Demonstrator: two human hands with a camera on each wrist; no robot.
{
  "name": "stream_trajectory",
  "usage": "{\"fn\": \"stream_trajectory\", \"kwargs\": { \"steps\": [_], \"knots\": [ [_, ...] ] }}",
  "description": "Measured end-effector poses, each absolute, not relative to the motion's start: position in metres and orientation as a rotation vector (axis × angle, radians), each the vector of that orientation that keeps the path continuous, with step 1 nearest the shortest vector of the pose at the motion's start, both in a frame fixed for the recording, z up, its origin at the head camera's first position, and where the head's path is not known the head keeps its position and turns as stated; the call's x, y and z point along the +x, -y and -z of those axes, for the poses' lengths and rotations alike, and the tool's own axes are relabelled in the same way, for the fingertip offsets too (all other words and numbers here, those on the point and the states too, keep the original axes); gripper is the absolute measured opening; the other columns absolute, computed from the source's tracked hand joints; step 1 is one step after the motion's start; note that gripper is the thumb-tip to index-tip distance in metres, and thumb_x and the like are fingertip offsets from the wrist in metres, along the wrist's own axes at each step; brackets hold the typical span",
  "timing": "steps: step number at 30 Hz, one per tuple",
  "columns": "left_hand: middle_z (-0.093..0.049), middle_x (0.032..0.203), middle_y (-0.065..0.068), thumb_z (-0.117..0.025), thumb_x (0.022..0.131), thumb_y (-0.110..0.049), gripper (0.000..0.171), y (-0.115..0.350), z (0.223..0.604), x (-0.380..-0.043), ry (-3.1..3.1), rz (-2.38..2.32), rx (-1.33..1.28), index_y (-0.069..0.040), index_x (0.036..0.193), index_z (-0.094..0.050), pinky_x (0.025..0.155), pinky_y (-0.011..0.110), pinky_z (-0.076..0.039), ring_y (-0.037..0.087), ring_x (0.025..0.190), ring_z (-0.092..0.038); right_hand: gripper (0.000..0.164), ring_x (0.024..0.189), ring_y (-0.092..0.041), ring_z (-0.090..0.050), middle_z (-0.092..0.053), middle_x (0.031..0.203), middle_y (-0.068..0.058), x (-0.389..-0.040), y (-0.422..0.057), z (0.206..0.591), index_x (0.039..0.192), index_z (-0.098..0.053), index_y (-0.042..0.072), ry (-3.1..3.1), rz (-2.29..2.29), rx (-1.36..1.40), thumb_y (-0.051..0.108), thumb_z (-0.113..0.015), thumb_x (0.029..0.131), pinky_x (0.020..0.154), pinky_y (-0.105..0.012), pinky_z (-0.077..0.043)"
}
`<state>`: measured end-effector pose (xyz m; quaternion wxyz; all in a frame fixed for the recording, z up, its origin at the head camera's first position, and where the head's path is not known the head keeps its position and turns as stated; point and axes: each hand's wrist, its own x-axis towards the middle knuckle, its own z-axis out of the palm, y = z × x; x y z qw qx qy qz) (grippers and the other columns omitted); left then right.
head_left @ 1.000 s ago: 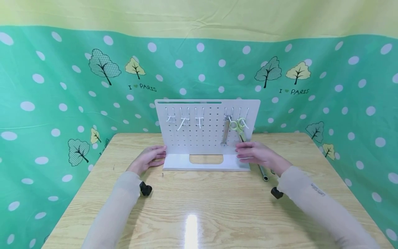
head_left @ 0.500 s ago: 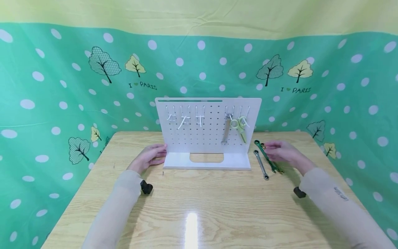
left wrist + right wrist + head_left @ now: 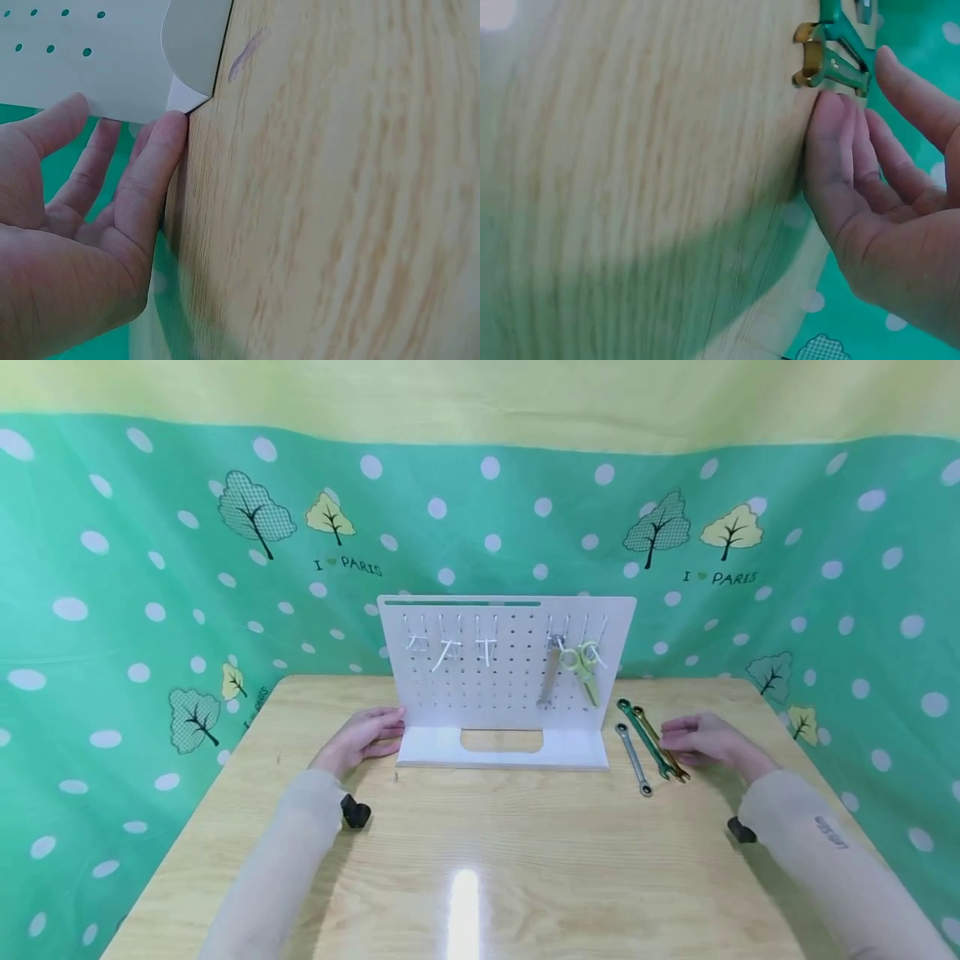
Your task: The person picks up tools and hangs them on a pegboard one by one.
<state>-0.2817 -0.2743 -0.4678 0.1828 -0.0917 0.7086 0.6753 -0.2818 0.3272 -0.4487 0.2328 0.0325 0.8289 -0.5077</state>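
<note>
Three wrenches lie on the table [image 3: 525, 843] to the right of the white board [image 3: 465, 714], side by side: a silver wrench [image 3: 633, 760], a green wrench [image 3: 645, 737] and a gold wrench [image 3: 655, 735]. On the curtain [image 3: 450, 477] you can read "I PARIS" twice, a small heart between the words; a third, slanted line by the left edge is hard to make out. Your right sleeve [image 3: 817, 860] carries one dark mark of lettering, too small to read surely.

All three long axes slant from far left to near right, the green and gold ones with forked ends toward you. Your right hand [image 3: 708, 745] lies just beside the gold wrench, fingers loosely extended and gripping nothing; you cannot tell whether they touch it. Your left hand [image 3: 362, 739] has its fingers stretched out, tips against the board's left edge.

Five double hooks [image 3: 486, 650] sit on the board, three left and two right. One hanging wrench [image 3: 550, 677] and one pair of green scissors [image 3: 585, 675], blades down, take the right two.
</note>
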Motion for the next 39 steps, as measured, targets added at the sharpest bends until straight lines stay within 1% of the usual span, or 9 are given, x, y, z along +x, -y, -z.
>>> {"fn": "stream_trajectory", "kwargs": {
  "steps": [4, 7, 16, 26, 31, 39],
  "knots": [
    [-0.049, 0.144, 0.022, -0.066, 0.100, -0.037, 0.070, 0.274, 0.470, -0.280, -1.992, -1.903, -0.256, 0.001, 0.152, -0.037, 0.102, 0.038, -0.054, 0.033, 0.130, -0.052, 0.067, 0.084, -0.014, -0.067, -0.067, 0.107, -0.007, -0.283, -0.324, 0.458, 0.141, -0.045, -0.011, -2.324, 1.349, 0.164, 0.018, -0.080, 0.091, 0.072, -0.029, -0.062],
    [-0.049, 0.143, 0.023, -0.065, 0.101, -0.037, 0.069, 0.273, 0.470, -0.280, -2.007, -1.912, -0.245, 0.002, 0.151, -0.039, 0.102, 0.038, -0.054, 0.033, 0.129, -0.052, 0.062, 0.081, -0.013, -0.066, -0.067, 0.102, -0.005, -0.285, -0.322, 0.460, 0.136, -0.050, -0.008, -2.353, 1.360, 0.216, 0.016, -0.081, 0.089, 0.069, -0.029, -0.061],
    [-0.050, 0.142, 0.022, -0.064, 0.101, -0.037, 0.066, 0.272, 0.465, -0.280, -2.002, -1.907, -0.247, 0.000, 0.150, -0.040, 0.103, 0.039, -0.053, 0.032, 0.129, -0.052, 0.057, 0.081, -0.014, -0.065, -0.068, 0.101, -0.005, -0.285, -0.322, 0.457, 0.133, -0.053, -0.007, -2.365, 1.338, 0.233, 0.016, -0.081, 0.089, 0.070, -0.030, -0.061],
    [-0.051, 0.141, 0.021, -0.065, 0.101, -0.040, 0.066, 0.271, 0.467, -0.281, -2.020, -1.889, -0.263, -0.001, 0.149, -0.042, 0.103, 0.040, -0.053, 0.032, 0.130, -0.051, 0.052, 0.077, -0.015, -0.063, -0.067, 0.094, -0.004, -0.286, -0.319, 0.454, 0.127, -0.057, -0.006, -2.366, 1.332, 0.264, 0.013, -0.082, 0.087, 0.067, -0.029, -0.060],
    [-0.051, 0.141, 0.020, -0.064, 0.101, -0.039, 0.067, 0.271, 0.468, -0.284, -2.003, -1.903, -0.242, 0.000, 0.150, -0.039, 0.104, 0.042, -0.052, 0.032, 0.130, -0.051, 0.049, 0.075, -0.014, -0.063, -0.067, 0.093, -0.004, -0.288, -0.319, 0.455, 0.125, -0.058, -0.006, -2.365, 1.330, 0.291, 0.013, -0.082, 0.087, 0.067, -0.028, -0.060],
    [-0.051, 0.140, 0.020, -0.065, 0.101, -0.038, 0.067, 0.272, 0.469, -0.282, -2.009, -1.893, -0.252, -0.001, 0.150, -0.040, 0.101, 0.038, -0.054, 0.030, 0.128, -0.052, 0.050, 0.072, -0.014, -0.062, -0.065, 0.090, -0.004, -0.292, -0.317, 0.457, 0.125, -0.060, -0.005, -2.391, 1.305, 0.311, 0.013, -0.084, 0.085, 0.065, -0.027, -0.060]
  ]
}}
